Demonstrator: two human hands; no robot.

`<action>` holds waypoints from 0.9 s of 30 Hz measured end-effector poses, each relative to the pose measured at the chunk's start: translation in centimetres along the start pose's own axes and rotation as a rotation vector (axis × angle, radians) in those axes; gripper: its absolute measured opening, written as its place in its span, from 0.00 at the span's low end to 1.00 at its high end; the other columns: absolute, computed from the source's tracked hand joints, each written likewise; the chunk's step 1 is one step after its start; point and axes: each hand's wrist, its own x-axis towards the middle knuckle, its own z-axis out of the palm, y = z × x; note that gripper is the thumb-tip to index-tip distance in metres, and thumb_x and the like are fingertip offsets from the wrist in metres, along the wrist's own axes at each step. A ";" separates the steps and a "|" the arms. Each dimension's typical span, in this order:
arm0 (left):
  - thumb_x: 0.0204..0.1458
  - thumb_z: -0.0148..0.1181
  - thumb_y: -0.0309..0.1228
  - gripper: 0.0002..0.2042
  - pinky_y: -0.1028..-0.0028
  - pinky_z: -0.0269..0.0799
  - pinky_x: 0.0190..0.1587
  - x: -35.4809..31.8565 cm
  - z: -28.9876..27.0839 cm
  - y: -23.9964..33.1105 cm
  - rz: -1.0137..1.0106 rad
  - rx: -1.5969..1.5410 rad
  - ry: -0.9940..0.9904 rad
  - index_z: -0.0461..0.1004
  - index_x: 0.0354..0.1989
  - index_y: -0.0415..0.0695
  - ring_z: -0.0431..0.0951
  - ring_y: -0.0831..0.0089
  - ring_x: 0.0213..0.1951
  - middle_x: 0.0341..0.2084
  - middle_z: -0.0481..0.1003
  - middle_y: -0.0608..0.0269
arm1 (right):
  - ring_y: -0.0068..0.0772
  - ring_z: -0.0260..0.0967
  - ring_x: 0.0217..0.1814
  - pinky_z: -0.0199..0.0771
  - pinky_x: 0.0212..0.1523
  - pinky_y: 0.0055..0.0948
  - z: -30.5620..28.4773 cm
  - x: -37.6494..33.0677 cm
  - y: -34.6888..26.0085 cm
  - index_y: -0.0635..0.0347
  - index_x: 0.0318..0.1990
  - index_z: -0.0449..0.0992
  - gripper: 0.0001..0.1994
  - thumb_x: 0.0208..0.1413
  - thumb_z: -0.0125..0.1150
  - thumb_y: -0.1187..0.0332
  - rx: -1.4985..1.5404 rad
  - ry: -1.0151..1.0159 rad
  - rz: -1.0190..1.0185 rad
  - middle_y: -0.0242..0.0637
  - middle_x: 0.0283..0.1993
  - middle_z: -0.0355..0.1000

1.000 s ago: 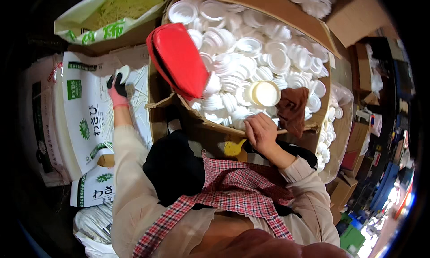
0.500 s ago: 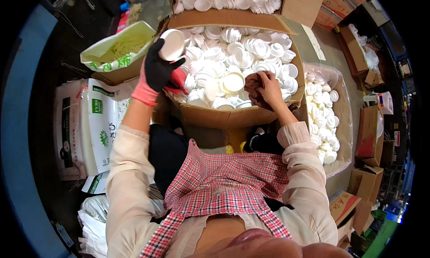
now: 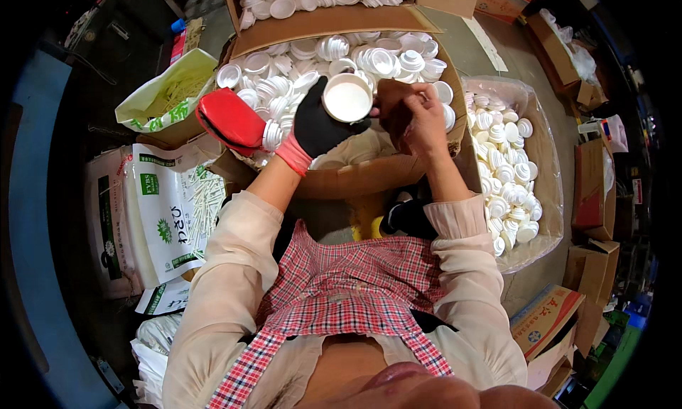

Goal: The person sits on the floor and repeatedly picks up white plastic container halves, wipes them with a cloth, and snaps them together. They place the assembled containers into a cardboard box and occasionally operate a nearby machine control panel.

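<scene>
Since the earlier frame, the gloved left hand (image 3: 320, 123) has swung inward over the cardboard box (image 3: 327, 184), bringing a white lid (image 3: 347, 98) beside the brown cloth (image 3: 393, 110). Its fingers curl round the rim; the bare right hand (image 3: 426, 117) pinches the cloth. Whether lid and cloth touch, I cannot tell. Bringing them together seems the step in hand, calling for a steady left grip. Loose lids (image 3: 383, 62) lie beyond, a red pouch (image 3: 231, 119) leftward.

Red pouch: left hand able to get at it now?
Likely yes: the red pouch lies uncovered beside the left hand, though that hand holds a round white piece.
</scene>
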 end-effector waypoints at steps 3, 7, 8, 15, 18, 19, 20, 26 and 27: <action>0.52 0.52 0.46 0.24 0.65 0.57 0.59 0.7 0.2 -0.6 0.387 0.942 0.022 0.66 0.54 0.47 0.66 0.68 0.56 0.51 0.70 0.60 | 0.19 0.62 0.36 0.63 0.39 0.20 1.9 -0.7 0.9 0.57 0.41 0.71 0.06 0.57 0.54 0.69 -0.183 -0.201 0.113 0.26 0.34 0.68; 0.43 0.64 0.39 0.22 0.67 0.64 0.53 2.0 0.7 -0.3 0.540 0.771 0.125 0.71 0.46 0.44 0.72 0.63 0.47 0.43 0.74 0.59 | 0.32 0.63 0.54 0.64 0.52 0.27 1.2 -0.1 0.6 0.60 0.41 0.75 0.10 0.49 0.59 0.77 -0.467 -0.344 -0.164 0.37 0.50 0.65; 0.42 0.66 0.38 0.25 0.68 0.66 0.51 1.9 1.3 1.1 0.494 0.702 0.133 0.69 0.49 0.42 0.73 0.64 0.46 0.43 0.74 0.58 | 0.31 0.64 0.54 0.62 0.54 0.27 1.6 -0.3 -0.3 0.62 0.45 0.74 0.12 0.52 0.54 0.80 -0.556 -0.302 -0.264 0.38 0.48 0.65; 0.39 0.69 0.29 0.32 0.71 0.69 0.48 2.3 1.0 0.0 0.395 0.565 0.343 0.63 0.54 0.36 0.76 0.68 0.43 0.40 0.74 0.56 | 0.38 0.67 0.53 0.65 0.53 0.31 2.6 -1.3 -2.0 0.63 0.55 0.61 0.22 0.50 0.48 0.83 -0.627 -0.045 -0.370 0.45 0.49 0.68; 0.52 0.54 0.33 0.22 0.71 0.72 0.44 1.4 1.9 -1.5 0.179 -0.458 0.070 0.62 0.55 0.39 0.75 0.69 0.37 0.32 0.73 0.61 | 0.43 0.67 0.49 0.65 0.50 0.31 4.9 -1.3 -2.3 0.60 0.41 0.74 0.19 0.38 0.54 0.86 -0.800 -0.313 -0.629 0.40 0.46 0.70; 0.56 0.47 0.34 0.19 0.71 0.72 0.43 1.6 2.2 -1.6 -0.107 -1.208 -0.051 0.62 0.54 0.40 0.75 0.69 0.35 0.30 0.72 0.62 | 0.42 0.66 0.50 0.64 0.52 0.32 5.1 -1.9 -1.7 0.60 0.39 0.75 0.19 0.34 0.56 0.86 -0.763 -0.387 -0.588 0.38 0.43 0.71; 0.53 0.51 0.35 0.21 0.71 0.72 0.44 1.4 2.3 -1.7 0.020 -0.819 -0.020 0.62 0.54 0.40 0.75 0.68 0.36 0.32 0.72 0.61 | 0.41 0.67 0.48 0.66 0.50 0.30 4.5 -1.8 -1.7 0.60 0.39 0.75 0.20 0.34 0.56 0.86 -0.842 -0.456 -0.659 0.37 0.42 0.71; 0.39 0.68 0.36 0.33 0.70 0.68 0.50 0.7 0.3 -1.4 0.433 0.606 0.067 0.60 0.53 0.38 0.73 0.65 0.44 0.43 0.71 0.56 | 0.38 0.67 0.41 0.69 0.40 0.30 2.2 -2.0 -3.1 0.58 0.37 0.76 0.19 0.32 0.57 0.84 -1.146 -0.622 -0.774 0.34 0.39 0.71; 0.41 0.66 0.35 0.31 0.70 0.68 0.50 0.8 0.2 -1.3 0.336 0.439 0.026 0.61 0.53 0.38 0.73 0.66 0.44 0.43 0.71 0.56 | 0.37 0.67 0.40 0.70 0.39 0.30 2.1 -2.3 -3.2 0.58 0.36 0.76 0.19 0.32 0.57 0.83 -1.173 -0.570 -0.796 0.33 0.38 0.71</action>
